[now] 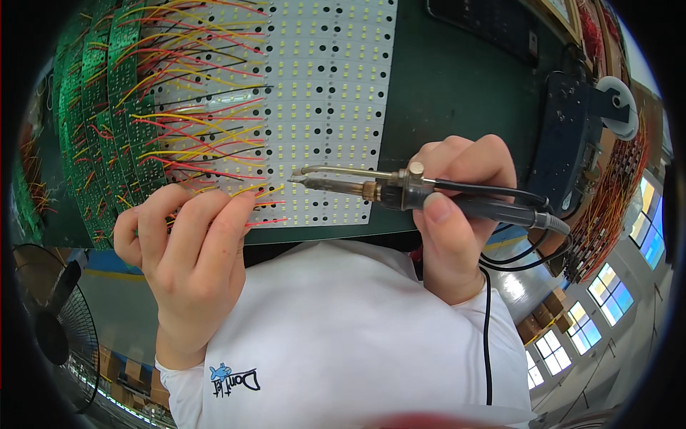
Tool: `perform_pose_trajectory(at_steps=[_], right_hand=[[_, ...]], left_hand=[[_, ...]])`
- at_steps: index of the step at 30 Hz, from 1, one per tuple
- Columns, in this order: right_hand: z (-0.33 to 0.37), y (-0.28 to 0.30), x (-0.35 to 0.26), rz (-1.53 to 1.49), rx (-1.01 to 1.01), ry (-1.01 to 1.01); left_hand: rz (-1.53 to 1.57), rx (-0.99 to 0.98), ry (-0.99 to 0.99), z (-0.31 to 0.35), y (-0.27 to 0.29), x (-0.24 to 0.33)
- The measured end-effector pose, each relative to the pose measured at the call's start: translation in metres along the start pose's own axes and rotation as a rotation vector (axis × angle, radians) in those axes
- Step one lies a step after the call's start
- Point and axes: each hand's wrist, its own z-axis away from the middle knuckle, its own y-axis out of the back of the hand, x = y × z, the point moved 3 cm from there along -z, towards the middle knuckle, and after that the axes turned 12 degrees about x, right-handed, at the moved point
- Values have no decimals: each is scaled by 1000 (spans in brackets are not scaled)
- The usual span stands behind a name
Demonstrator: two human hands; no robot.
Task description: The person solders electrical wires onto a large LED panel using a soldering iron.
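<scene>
In my right hand (457,207) is a soldering iron (407,189) with a thin metal tube running along its top to the tip. Its tip points left and is over the white LED board panel (321,100), near the ends of the wires; whether it touches cannot be told. My left hand (196,236) pinches a yellow wire (268,191) at the panel's lower left. Red, yellow and black wires (207,129) run from the green circuit boards (121,93) on the left onto the white panel.
A dark green mat (457,100) covers the bench. At the right stands a dark soldering device (564,136) with a white spool (616,107). A black phone-like slab (486,25) lies at the far edge. Bundled orange wires (614,207) hang right; a black fan (57,329) stands lower left.
</scene>
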Motion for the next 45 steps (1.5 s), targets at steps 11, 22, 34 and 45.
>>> perform_pose_trajectory(at_steps=[11,22,34,45], right_hand=[[0,1,0,-29,29,28],[1,-11,5,143,-93,141],[-1,-11,7,168,-300,188],[-1,-14,9,198,-342,205]], left_hand=[[30,41,80,-1,-11,-2],[182,96,94,8,-22,-24],[234,185,95,0,-22,-28],[139,84,78,-2,-23,-24]])
